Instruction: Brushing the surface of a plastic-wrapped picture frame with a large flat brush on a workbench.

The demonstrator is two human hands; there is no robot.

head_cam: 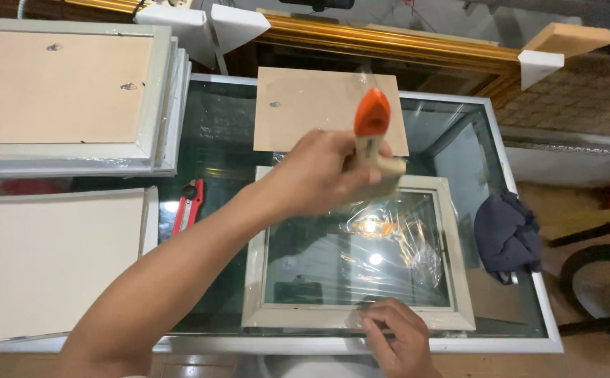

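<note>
Nearest, right hand (pixel 399 336) pressing fingertips flat on the near edge of the pale picture frame (pixel 256 280), pinning down the loose end of clear plastic wrap (pixel 396 238); no closed grip there, just a push. Frame lying flat on the glass surface (pixel 217 147), near its front edge. A little farther, left hand (pixel 319 175) with its grip closed around a beige wrap holder with an orange top (pixel 373 122), lifted above the far side of the frame. Wrap stretched and crinkly over the right part of the frame only, so covering looks begun but not finished; left part looks bare. Beside the frame, a red cutter (pixel 187 204) lying untouched. On the right, a dark cloth (pixel 506 234). Farther back, a brown backing board (pixel 319 112). At far left, a stack of frames (pixel 67 98) waiting.
</note>
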